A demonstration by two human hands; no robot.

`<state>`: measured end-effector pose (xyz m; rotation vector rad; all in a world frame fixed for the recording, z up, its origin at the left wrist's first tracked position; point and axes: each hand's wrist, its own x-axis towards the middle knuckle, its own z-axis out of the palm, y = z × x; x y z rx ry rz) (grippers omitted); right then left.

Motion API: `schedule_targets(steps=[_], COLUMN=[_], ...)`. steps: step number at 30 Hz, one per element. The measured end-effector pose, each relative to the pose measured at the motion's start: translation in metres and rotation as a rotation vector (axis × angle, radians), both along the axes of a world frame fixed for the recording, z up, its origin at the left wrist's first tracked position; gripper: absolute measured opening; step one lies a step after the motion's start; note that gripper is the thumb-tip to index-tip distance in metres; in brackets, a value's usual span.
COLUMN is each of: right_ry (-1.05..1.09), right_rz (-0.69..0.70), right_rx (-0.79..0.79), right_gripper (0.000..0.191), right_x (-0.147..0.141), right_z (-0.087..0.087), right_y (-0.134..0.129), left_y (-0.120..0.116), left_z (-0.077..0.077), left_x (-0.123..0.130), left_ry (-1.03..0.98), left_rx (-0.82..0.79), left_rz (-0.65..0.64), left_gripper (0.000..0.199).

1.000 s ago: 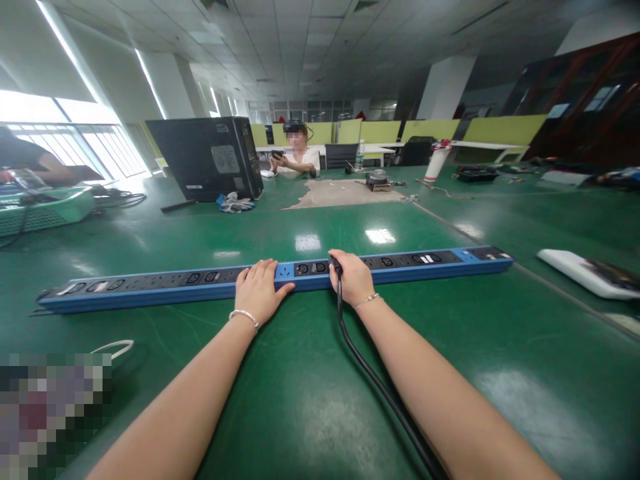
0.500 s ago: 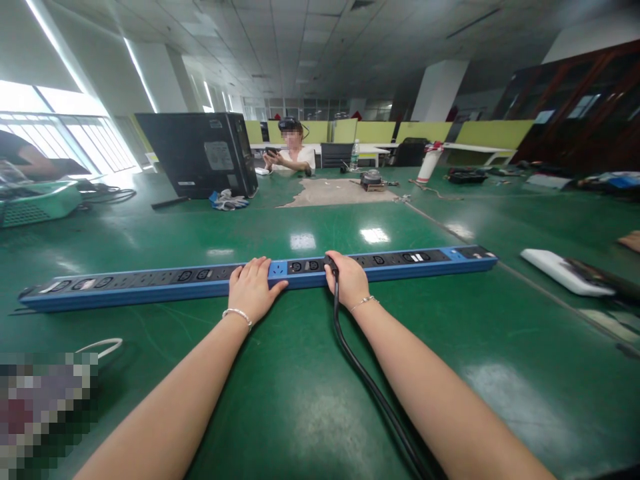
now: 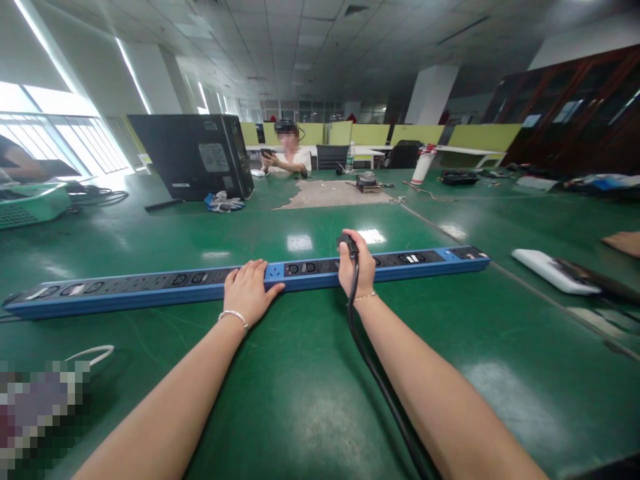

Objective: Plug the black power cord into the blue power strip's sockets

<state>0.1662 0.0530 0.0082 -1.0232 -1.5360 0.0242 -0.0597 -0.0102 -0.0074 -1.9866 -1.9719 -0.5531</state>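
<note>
A long blue power strip (image 3: 150, 301) with black sockets lies across the green table (image 3: 280, 400). My left hand (image 3: 248, 291) rests on it just left of the blue socket section, fingers over the top and thumb along the near side, gripping the strip. My right hand (image 3: 358, 267) is closed around a black plug (image 3: 347, 243), raised above the strip right of the middle sockets. From the plug a thick black cable (image 3: 373, 370) hangs down and runs toward the near edge.
A black computer case (image 3: 193, 157), gloves (image 3: 224, 202) and a green basket (image 3: 35, 204) stand at the back left. A person (image 3: 287, 157) sits across the table with a phone. At right lies a white object (image 3: 553, 271); a hand (image 3: 624, 243) shows at the right edge.
My right hand has lifted the plug up off the strip and slightly to the right. My left hand stays on the strip. The view has shifted a little, and a hand has appeared further in at right.
</note>
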Motion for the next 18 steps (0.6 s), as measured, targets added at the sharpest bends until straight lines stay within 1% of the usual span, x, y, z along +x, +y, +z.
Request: schedule_targets(steps=[1,3,5,7,8,10,13,16,18], right_ry=[0.049,0.080,0.147,0.267,0.327,0.391,0.368,0.306,0.302], right_rz=[-0.019,-0.045,-0.120,-0.190,-0.202,-0.178,-0.133,-0.111,-0.099], right_rx=[0.009,0.021,-0.029,-0.103,-0.121,-0.141,-0.179,-0.212,-0.214], right_gripper=[0.032,0.030,0.027,0.026,0.026,0.026,0.025,0.025,0.025], right_x=[0.006,0.025,0.053,0.084,0.097,0.117,0.126,0.122,0.119], right_z=[0.004,0.006,0.003,-0.003,-0.006,-0.010,-0.011,-0.011,-0.011], right_y=[0.001,0.006,0.014,0.021,0.025,0.029,0.031,0.030,0.030], left_y=[0.000,0.000,0.000,0.000,0.000,0.000,0.000,0.000,0.000], left_z=[0.000,-0.001,-0.001,-0.001,-0.002,-0.002,-0.001,-0.001,-0.001], left_x=[0.000,0.000,-0.001,-0.001,-0.001,-0.001,-0.001,-0.001,-0.001], left_ry=[0.001,-0.001,-0.006,-0.008,-0.008,-0.007,-0.008,-0.007,-0.009], left_rx=[0.003,0.011,0.017,0.019,0.018,0.016,0.014,0.008,0.006], left_rz=[-0.001,0.001,0.005,0.002,-0.002,-0.008,-0.003,0.004,0.001], left_gripper=[0.060,0.060,0.060,0.061,0.061,0.061,0.061,0.060,0.060])
